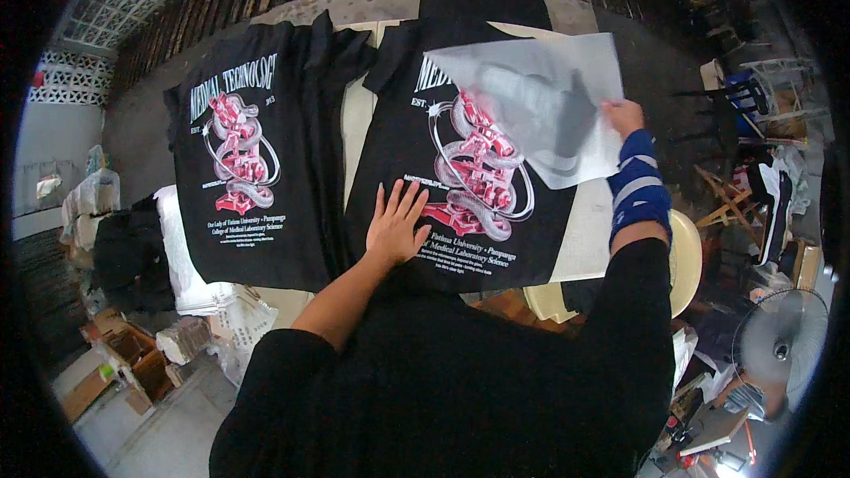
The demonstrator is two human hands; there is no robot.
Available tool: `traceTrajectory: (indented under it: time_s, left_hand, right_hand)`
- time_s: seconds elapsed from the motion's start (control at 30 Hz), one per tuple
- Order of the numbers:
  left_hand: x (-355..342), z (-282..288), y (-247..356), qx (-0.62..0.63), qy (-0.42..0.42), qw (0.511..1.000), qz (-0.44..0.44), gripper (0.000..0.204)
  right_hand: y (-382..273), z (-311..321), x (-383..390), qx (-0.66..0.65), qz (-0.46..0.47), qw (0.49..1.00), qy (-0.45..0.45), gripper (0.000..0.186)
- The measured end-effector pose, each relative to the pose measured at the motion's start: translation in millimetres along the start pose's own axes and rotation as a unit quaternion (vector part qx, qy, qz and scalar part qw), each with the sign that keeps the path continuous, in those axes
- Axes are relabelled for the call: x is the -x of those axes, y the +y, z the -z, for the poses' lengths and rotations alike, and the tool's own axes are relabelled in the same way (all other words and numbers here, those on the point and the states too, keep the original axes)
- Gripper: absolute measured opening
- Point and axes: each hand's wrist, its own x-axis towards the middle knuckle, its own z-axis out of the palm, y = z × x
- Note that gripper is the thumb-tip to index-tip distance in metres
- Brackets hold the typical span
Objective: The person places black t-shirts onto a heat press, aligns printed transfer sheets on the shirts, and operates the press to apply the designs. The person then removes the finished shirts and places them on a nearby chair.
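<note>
My left hand (399, 223) lies flat on a black T-shirt (381, 159), fingers spread, at the left edge of its red, pink and white print. In my right hand (624, 117) is the right edge of a translucent film sheet (549, 106), pinched between the fingers. That sheet is lifted and slants over the upper right of the shirt, covering part of the lettering and design. The print below it shows on the cloth. A blue wrap with pale bands (639, 181) goes round my right forearm. To the left lies a second black T-shirt (310, 150) with the same print.
Both shirts lie on a pale table (584, 221). A yellow plastic chair (686, 265) stands near the right of my body. At the lower right is a fan (781, 350); cardboard boxes (133, 354) and plastic-wrapped goods (239, 323) sit at the lower left.
</note>
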Motion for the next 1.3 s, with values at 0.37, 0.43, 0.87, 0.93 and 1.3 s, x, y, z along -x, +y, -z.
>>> traceTrajectory:
  time_s: [0.37, 0.43, 0.87, 0.93, 1.3]
  left_hand:
    - [-75, -8, -22, 0.026, 0.123, 0.992, -0.019, 0.07]
    - [-91, -4, -34, 0.14, 0.108, 0.984, -0.014, 0.063]
    - [-393, 82, -218, -0.023, 0.129, 0.991, 0.001, 0.037]
    - [-375, 57, -150, -0.03, 0.142, 0.988, 0.059, 0.045]
    - [-284, 82, -34, -0.047, 0.223, 0.974, -0.004, 0.049]
  right_hand:
    - [362, 128, 243, 0.202, -0.055, 0.965, 0.157, 0.036]
    - [418, 106, 405, 0.092, -0.028, 0.98, 0.176, 0.035]
    - [17, -437, 823, -0.393, -0.537, 0.638, 0.387, 0.04]
    - [-12, -441, 857, -0.413, -0.572, 0.533, 0.467, 0.038]
    - [95, -508, 872, -0.327, -0.665, 0.399, 0.54, 0.045]
